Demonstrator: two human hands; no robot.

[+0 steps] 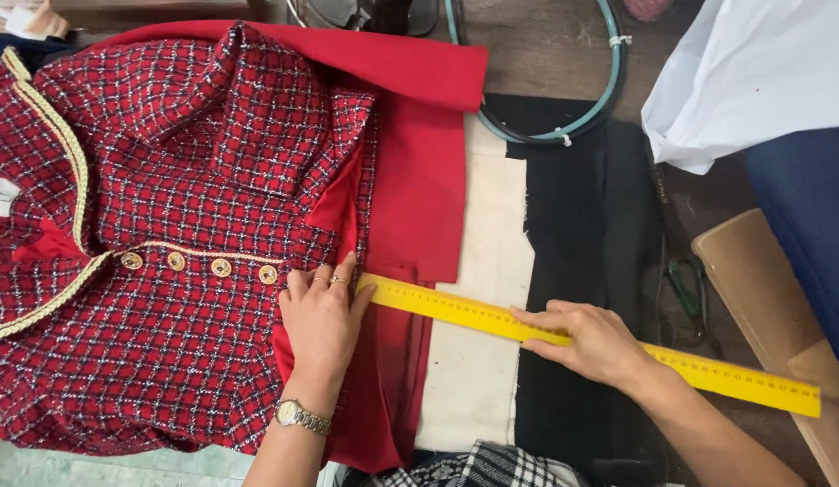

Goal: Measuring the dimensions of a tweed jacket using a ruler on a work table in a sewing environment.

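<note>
Now I see yellow ruler (492,317) spanning both hands | left hand (322,316) flat on red tweed jacket (167,225), touching ruler's end | right hand (589,338) flat, pressing ruler.

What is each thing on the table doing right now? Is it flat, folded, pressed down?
Red checked jacket: spread flat, collar open.
Gold buttons: in a row on the jacket.
Yellow ruler: lying flat, slanted, pinned by both hands.
Left hand: flat, pressing the jacket edge at the ruler's end.
Right hand: flat on the ruler.
Plain red cloth: laid under the jacket.
Cream cloth: flat.
Black cloth: flat.
</note>
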